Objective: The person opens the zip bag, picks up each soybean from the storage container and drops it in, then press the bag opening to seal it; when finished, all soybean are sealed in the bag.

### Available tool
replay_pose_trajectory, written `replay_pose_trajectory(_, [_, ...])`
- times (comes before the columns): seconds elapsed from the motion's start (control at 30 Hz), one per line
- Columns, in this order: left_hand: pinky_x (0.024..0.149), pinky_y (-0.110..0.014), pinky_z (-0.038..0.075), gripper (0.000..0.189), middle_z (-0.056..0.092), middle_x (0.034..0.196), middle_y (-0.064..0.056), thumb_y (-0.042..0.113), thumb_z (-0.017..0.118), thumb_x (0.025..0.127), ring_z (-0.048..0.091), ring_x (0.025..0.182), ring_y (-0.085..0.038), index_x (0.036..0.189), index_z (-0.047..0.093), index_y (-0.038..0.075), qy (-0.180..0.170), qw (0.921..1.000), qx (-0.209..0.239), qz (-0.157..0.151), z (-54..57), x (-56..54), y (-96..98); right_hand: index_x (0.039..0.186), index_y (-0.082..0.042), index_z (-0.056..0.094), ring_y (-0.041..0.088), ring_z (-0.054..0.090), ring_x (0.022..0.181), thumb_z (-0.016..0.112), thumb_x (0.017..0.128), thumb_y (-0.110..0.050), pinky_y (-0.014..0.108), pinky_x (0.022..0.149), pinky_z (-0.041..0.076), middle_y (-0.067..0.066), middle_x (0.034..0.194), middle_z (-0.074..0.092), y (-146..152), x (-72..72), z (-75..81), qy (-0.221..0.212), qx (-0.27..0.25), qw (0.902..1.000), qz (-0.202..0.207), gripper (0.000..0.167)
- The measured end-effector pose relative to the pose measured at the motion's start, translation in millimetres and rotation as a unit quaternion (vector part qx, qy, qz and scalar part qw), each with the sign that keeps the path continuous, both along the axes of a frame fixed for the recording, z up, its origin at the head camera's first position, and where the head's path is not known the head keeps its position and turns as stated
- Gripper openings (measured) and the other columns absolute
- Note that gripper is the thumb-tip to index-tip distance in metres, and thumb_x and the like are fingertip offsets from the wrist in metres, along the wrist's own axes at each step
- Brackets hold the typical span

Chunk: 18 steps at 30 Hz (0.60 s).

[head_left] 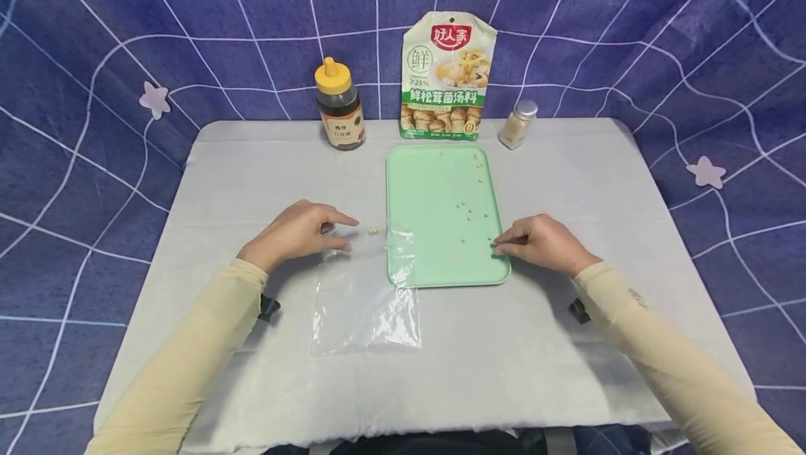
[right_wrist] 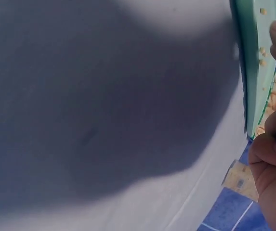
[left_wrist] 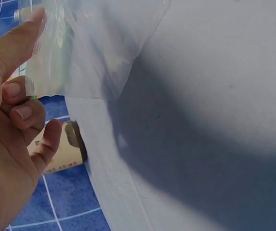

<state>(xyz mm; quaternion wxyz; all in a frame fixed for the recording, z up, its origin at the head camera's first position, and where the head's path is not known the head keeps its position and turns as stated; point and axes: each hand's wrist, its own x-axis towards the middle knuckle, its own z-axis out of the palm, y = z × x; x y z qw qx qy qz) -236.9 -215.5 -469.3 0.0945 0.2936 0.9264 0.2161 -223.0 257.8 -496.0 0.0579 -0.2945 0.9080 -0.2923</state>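
My left hand [head_left: 305, 231] is at the upper left of a clear plastic bag [head_left: 368, 315], thumb and index finger spread apart at its top edge. In the left wrist view the bag overlaps a fingertip, with the other fingers loosely bent. A few small pale kernels [head_left: 373, 230] lie at the bag's top edge. My right hand [head_left: 544, 241] reaches over the right rim of the light green tray [head_left: 434, 189], thumb and index finger slightly apart. One kernel [head_left: 490, 239] is right at its fingertips. Several more kernels [head_left: 469, 211] are scattered on the tray's right half.
Behind the tray stand a honey-type squeeze bottle [head_left: 342, 108] with a yellow cap, a soup seasoning packet [head_left: 447, 80] and a small silver-capped jar [head_left: 518, 124]. A white cloth covers the table [head_left: 504, 371]. Blue gridded fabric [head_left: 252, 7] hangs around it.
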Motion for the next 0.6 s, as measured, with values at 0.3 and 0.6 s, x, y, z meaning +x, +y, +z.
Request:
replay_pose_trajectory(0.3, [0.051, -0.033, 0.029, 0.046, 0.046, 0.065, 0.007, 0.042, 0.087, 0.081, 0.030, 0.051, -0.008, 0.122, 0.077, 0.025, 0.000, 1.0000, -0.001, 0.000, 3.3, -1.3, -0.9, 0.092, -0.019, 0.084, 0.003, 0.064, 0.074, 0.088, 0.082, -0.021, 0.031, 0.062, 0.050, -0.013, 0.088, 0.072, -7.5, 2.0, 7.0, 0.009, 0.071, 0.9974, -0.011, 0.011])
replay_pose_trajectory(0.6, [0.052, -0.033, 0.031, 0.045, 0.052, 0.068, 0.009, 0.041, 0.087, 0.080, 0.034, 0.051, -0.009, 0.120, 0.078, 0.023, 0.011, 0.9999, 0.006, -0.007, 1.2, 0.0, -1.2, 0.090, -0.021, 0.083, 0.002, 0.063, 0.071, 0.085, 0.085, -0.021, 0.031, 0.062, 0.050, -0.015, 0.087, 0.072, -9.0, 0.6, -1.6, -0.015, 0.065, 0.9977, -0.015, 0.006])
